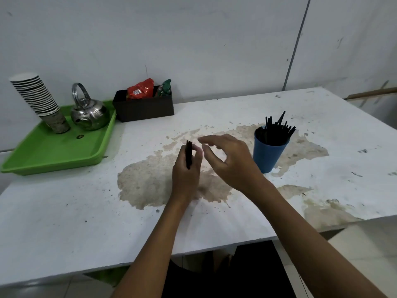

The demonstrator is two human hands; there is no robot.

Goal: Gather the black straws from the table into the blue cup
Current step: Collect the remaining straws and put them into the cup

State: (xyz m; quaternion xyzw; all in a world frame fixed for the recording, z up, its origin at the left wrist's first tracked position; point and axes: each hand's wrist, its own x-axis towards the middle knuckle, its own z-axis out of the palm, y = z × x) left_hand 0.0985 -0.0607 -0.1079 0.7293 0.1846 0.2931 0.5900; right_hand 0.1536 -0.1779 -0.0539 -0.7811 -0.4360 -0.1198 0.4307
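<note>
The left hand [186, 171] grips a few straws [189, 154] upright above the tabletop [214, 222]. The right hand [228, 160] hovers beside it with loose, empty fingers, left of the cup [267, 157].

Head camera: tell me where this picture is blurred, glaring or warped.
Head view: motion blur smears the fingertips of the right hand; the left hand gripping a short bundle of black straws is sharper. Glare spots sit on the shiny steel kettle. Wide-angle distortion makes the white stained table flare outward and tilts the stack of paper cups. Lighting is soft, shadows faint.
</note>
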